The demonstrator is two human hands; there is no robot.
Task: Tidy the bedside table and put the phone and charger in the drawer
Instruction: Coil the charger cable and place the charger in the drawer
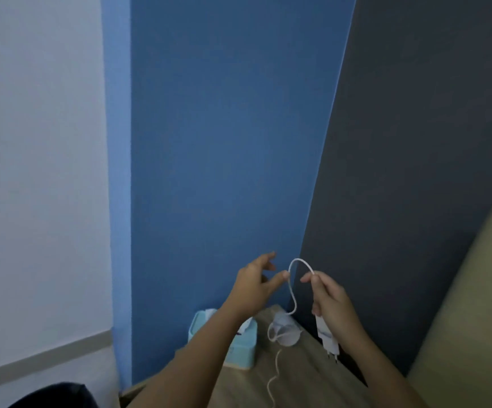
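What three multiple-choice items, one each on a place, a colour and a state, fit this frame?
1. Where is the blue box?
A) on the table by the wall
B) in a hand
C) on the floor

2. What colour is the cable?
A) black
B) white
C) red

3. What is the right hand doing?
A) hanging open
B) pressing on the table
C) gripping the charger

Answers:
1 A: the box stands on the wooden top, close to the blue wall.
2 B: the loop held up above the table is white.
3 C: its fingers curl round the charger's body and the cable.
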